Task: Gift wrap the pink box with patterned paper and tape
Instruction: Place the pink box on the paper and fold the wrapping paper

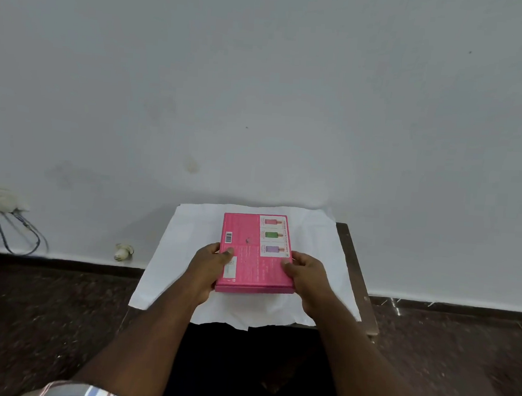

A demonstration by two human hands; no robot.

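Left hand (pixel 210 270): grips pink box (pixel 255 256) at its left edge. Right hand (pixel 305 276): grips right edge. Box: flat on white paper sheet (pixel 168 271) spread over small counter (pixel 352 260).

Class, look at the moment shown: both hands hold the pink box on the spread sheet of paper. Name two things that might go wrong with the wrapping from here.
1. The paper hangs over the small table's front and left edges, so it may slide or tear when pulled.
2. The pink box, held by the left hand and right hand, sits slightly askew to the sheet; folds may come out uneven.
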